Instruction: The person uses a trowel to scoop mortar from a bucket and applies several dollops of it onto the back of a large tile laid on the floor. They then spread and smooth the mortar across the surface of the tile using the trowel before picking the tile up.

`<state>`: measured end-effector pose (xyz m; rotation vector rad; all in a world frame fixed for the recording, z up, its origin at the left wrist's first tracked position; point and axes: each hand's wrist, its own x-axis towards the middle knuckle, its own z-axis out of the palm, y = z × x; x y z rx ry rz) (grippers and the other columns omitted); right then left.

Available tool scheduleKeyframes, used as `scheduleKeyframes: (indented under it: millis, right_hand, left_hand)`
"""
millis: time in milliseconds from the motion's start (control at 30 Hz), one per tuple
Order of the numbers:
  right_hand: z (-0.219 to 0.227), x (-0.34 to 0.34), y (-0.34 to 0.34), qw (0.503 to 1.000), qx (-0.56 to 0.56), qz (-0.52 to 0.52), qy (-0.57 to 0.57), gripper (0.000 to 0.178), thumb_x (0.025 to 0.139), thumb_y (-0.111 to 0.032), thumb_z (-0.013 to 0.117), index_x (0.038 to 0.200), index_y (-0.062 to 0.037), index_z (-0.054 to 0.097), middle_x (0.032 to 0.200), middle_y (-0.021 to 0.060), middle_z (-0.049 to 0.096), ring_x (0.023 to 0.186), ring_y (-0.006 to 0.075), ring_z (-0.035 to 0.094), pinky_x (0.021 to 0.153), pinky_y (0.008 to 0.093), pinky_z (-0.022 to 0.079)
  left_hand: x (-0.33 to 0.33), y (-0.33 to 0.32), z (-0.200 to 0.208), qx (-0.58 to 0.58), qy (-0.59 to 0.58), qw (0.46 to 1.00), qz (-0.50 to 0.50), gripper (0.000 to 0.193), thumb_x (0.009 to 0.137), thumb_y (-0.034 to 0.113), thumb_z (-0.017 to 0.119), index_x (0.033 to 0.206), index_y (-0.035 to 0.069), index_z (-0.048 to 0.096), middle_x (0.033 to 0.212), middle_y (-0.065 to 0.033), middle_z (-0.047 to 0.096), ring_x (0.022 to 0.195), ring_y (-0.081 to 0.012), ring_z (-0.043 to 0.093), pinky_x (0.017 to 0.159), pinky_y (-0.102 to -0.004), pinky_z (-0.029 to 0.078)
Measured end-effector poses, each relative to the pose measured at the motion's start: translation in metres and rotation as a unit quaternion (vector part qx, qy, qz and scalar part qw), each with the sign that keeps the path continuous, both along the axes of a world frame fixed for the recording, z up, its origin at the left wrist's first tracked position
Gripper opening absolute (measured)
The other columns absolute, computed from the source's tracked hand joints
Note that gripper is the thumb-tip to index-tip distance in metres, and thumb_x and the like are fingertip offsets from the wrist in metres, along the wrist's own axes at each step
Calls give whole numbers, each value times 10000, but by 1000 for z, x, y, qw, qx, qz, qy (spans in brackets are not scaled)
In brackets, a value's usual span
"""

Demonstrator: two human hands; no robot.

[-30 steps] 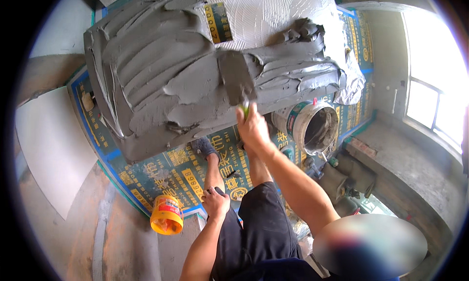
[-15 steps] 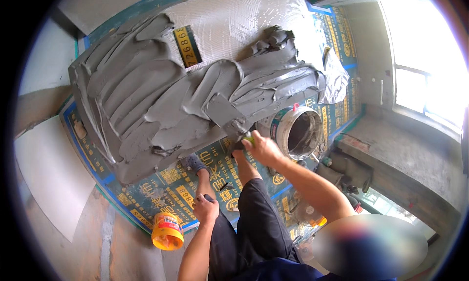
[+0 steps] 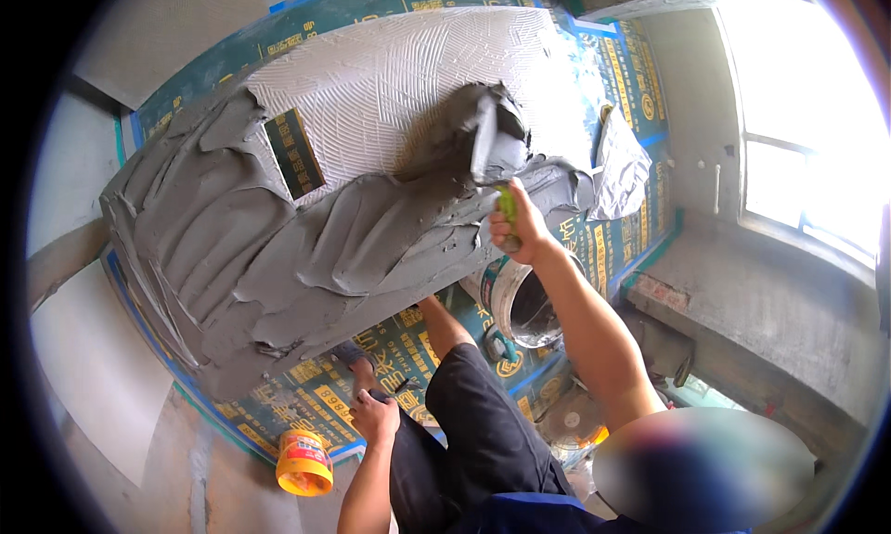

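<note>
My right hand (image 3: 526, 226) is closed round the green handle of a trowel (image 3: 484, 146). Its blade stands tilted in a thick heap of grey mortar (image 3: 512, 126) on the right of a large slab (image 3: 380, 75). More mortar lies in overlapping swirls across the slab's near and left parts, while the far part shows a white, ribbed face. A rectangular cutout (image 3: 295, 155) in the slab shows the floor covering beneath. Near my left knee, my left hand (image 3: 377, 419) is curled round a small dark object, mostly hidden by the fingers.
A bucket (image 3: 501, 288) lined with grey residue stands beside the slab's near right edge. A crumpled silvery bag (image 3: 622, 167) lies at its right end. A yellow tub (image 3: 304, 474) sits at the lower left. Green printed sheeting (image 3: 334, 399) covers the floor; a window (image 3: 789, 154) is at right.
My right hand has carried the trowel away from the slab's near edge, up to the mortar heap farther off. My left hand stays near the knee. The whole view has shifted slightly.
</note>
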<state>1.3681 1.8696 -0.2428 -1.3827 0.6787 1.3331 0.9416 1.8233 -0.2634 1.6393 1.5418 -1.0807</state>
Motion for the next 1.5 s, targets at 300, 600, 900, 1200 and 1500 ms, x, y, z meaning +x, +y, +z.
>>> scheduleKeyframes:
  millis: [300,600,900,1200,1500]
  right_hand:
    - [3,-31,53,740,-68,593,-308,565,950,-560,430,1060,-11,508,788,224,665,738,339,685,631,446,533]
    - [33,87,-83,572,-263,629,-457,413,947,-428,510,1065,-34,488,824,254,656,762,439,647,660,506,508]
    - [-23,51,15,997,-25,6,-67,502,898,-650,464,734,-178,423,582,-7,403,441,136,366,441,308,332]
    - [-20,48,139,871,37,477,-111,552,914,-635,461,850,-87,466,626,53,482,498,129,478,474,309,428]
    - [9,64,79,310,-8,880,-359,467,924,-507,516,990,-45,538,809,208,654,668,379,668,619,474,545]
  left_hand:
    - [36,-16,10,21,26,999,10,494,777,255,604,1166,-15,463,1132,-239,527,1031,-404,556,857,-492,479]
    - [57,-6,27,40,23,994,96,545,783,248,598,1227,-34,454,1120,-253,528,1043,-410,554,896,-485,474]
    - [56,-42,5,23,20,995,92,524,761,255,616,1173,-39,479,1124,-262,501,1033,-416,536,877,-494,478]
    - [46,-44,0,38,20,993,112,475,758,252,620,1110,-33,477,1098,-258,504,1009,-416,540,843,-483,492]
    - [59,-45,3,47,40,986,152,495,755,261,629,1128,-26,473,1083,-232,497,1000,-404,532,822,-477,488]
